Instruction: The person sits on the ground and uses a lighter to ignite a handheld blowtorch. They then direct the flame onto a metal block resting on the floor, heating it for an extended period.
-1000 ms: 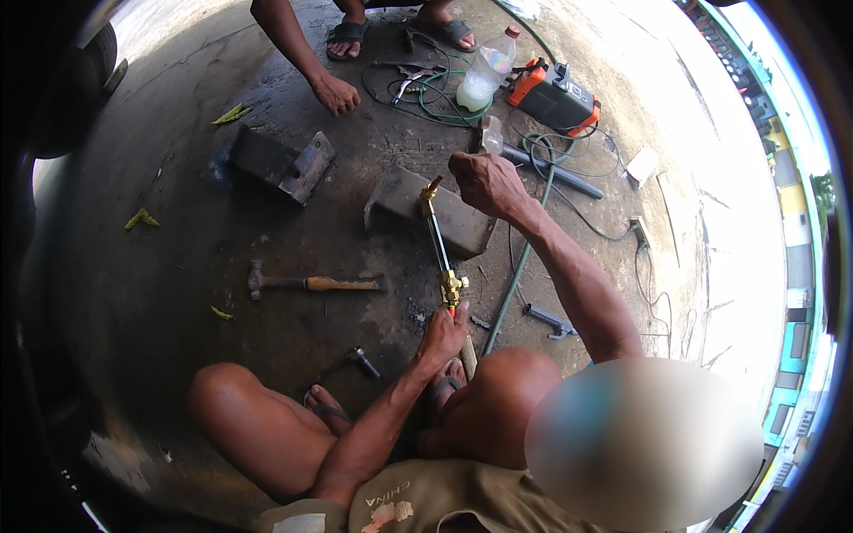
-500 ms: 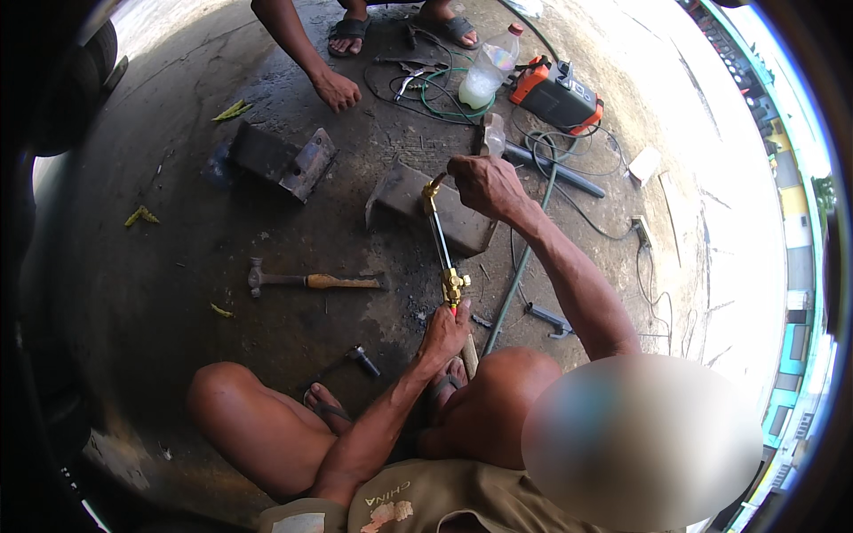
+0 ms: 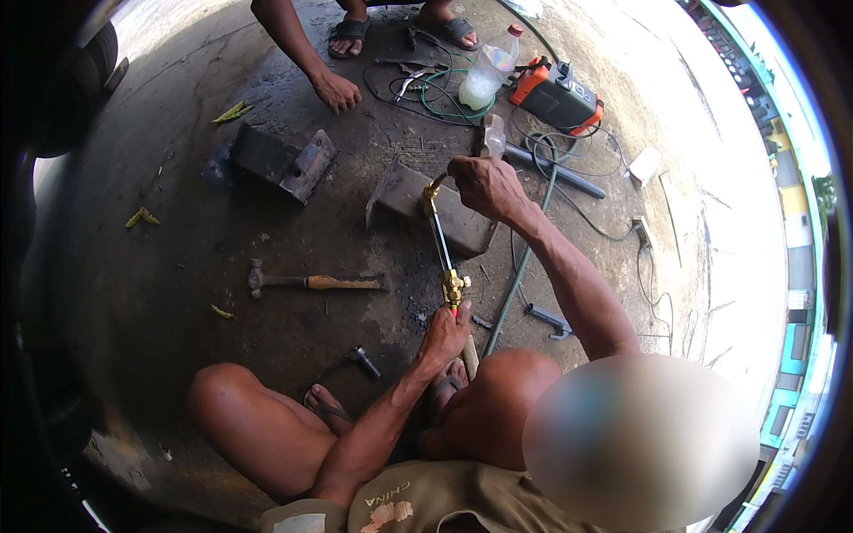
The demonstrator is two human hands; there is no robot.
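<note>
While held at both ends, cutting torch (image 3: pixel 442 249) lies over a metal block (image 3: pixel 418 200) on the floor. Left hand (image 3: pixel 446 333) grips its near brass valve end; right hand (image 3: pixel 484 185) closes on the far tip. Hammer (image 3: pixel 306 282) left. Another person's hand (image 3: pixel 336 91) farther away, beyond a second block (image 3: pixel 283 160).

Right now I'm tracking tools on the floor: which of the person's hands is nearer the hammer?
Left. The left hand grips the torch's valve end, just right of and below the hammer. The right hand holds the torch tip farther away, over the metal block.
</note>
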